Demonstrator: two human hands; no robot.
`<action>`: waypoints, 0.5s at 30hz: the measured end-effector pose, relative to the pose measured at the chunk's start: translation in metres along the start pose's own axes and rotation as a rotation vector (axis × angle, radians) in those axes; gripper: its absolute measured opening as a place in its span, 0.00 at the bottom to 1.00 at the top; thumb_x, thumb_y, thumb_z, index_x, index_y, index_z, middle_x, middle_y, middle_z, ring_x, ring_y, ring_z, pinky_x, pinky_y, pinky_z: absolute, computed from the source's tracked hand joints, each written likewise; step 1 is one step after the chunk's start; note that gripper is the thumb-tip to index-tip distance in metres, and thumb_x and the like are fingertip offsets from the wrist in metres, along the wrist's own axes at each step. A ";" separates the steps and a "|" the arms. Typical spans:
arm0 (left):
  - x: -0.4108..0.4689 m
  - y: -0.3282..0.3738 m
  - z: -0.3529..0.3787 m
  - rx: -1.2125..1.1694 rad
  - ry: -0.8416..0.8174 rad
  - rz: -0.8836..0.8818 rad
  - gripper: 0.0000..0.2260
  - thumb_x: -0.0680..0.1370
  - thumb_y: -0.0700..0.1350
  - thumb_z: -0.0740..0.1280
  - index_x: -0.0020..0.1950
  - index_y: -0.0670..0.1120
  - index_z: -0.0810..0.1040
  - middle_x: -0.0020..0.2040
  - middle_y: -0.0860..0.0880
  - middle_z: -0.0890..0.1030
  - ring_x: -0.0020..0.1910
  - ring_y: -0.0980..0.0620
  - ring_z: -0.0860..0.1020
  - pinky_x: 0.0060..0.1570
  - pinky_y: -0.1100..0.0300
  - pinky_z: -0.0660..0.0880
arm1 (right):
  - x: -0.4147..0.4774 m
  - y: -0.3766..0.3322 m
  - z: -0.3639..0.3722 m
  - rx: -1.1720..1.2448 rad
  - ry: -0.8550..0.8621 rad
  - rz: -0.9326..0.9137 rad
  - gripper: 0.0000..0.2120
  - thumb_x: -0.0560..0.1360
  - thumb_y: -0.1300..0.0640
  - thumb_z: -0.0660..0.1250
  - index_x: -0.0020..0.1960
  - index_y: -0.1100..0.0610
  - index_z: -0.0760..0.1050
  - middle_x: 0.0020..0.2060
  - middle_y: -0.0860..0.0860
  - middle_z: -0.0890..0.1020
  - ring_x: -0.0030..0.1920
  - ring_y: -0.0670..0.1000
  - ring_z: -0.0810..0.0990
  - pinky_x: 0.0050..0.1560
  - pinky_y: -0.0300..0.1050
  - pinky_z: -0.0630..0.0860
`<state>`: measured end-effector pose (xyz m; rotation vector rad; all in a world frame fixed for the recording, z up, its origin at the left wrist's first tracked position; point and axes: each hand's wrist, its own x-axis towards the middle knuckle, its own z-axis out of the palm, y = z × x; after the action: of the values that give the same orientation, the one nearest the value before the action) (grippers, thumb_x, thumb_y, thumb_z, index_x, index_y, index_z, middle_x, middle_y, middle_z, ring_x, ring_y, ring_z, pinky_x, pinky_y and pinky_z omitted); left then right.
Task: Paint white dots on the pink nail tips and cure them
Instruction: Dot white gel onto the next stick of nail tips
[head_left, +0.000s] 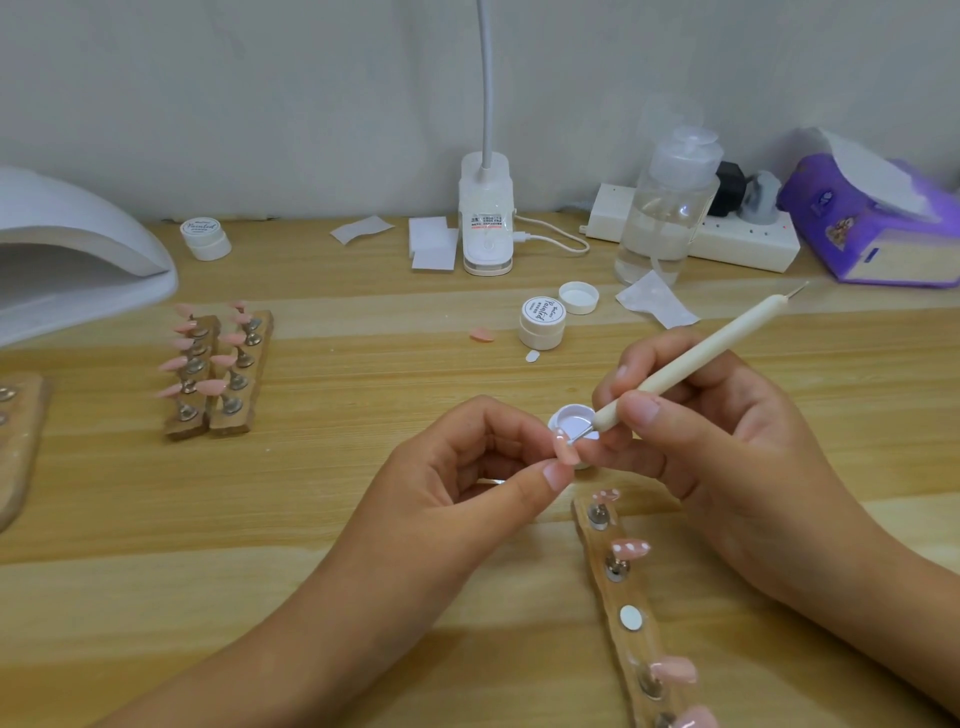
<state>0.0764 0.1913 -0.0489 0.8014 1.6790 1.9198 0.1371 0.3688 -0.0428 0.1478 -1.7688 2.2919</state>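
From the head camera, just right of the frame's centre, the left hand (483, 462) pinches a pink almond-shaped nail tip (565, 448) between thumb and forefinger, with the other fingers curled beneath. The right hand (701, 431) grips a cream pencil-like dotting tool (691, 358) in a pen hold, and its metal point touches the tip's surface. A small round open pot of white gel (571, 421) sits just behind the tip, at 12 o'clock from it. A long wooden holder strip (605, 525) runs off toward 5 o'clock, carrying a dotted pink tip (630, 548) and one bare magnet. At 9 o'clock, two wooden strips (215, 374) hold plain pink tips. A white domed curing lamp (78, 249) sits at 10 o'clock.

The pinch looks slight, so pressure from the point could twist the tip and drag a dot into a streak. The thumb sits close enough to smear wet gel. The right wrist hovers over the uncured tips below and could brush them.
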 end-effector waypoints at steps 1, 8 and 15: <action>0.000 0.000 0.000 0.001 -0.001 0.000 0.03 0.68 0.50 0.71 0.41 0.54 0.82 0.40 0.56 0.82 0.41 0.58 0.78 0.43 0.68 0.74 | 0.000 0.000 0.000 0.001 0.000 0.000 0.05 0.68 0.57 0.74 0.43 0.52 0.81 0.37 0.51 0.81 0.39 0.48 0.83 0.44 0.42 0.81; 0.000 -0.001 0.000 0.002 0.005 0.003 0.03 0.68 0.50 0.71 0.41 0.54 0.82 0.40 0.56 0.82 0.41 0.58 0.78 0.43 0.67 0.74 | 0.000 0.000 -0.001 0.004 0.001 0.007 0.07 0.67 0.56 0.76 0.44 0.52 0.80 0.37 0.51 0.81 0.39 0.48 0.83 0.44 0.42 0.81; 0.000 -0.001 -0.001 0.010 0.002 0.004 0.03 0.68 0.50 0.71 0.41 0.54 0.82 0.40 0.56 0.82 0.41 0.58 0.78 0.43 0.67 0.74 | 0.001 0.000 0.000 0.030 -0.004 0.015 0.12 0.66 0.50 0.78 0.44 0.53 0.80 0.37 0.51 0.81 0.39 0.47 0.82 0.45 0.43 0.81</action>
<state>0.0762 0.1908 -0.0499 0.8069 1.6912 1.9168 0.1364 0.3689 -0.0431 0.1450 -1.7438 2.3310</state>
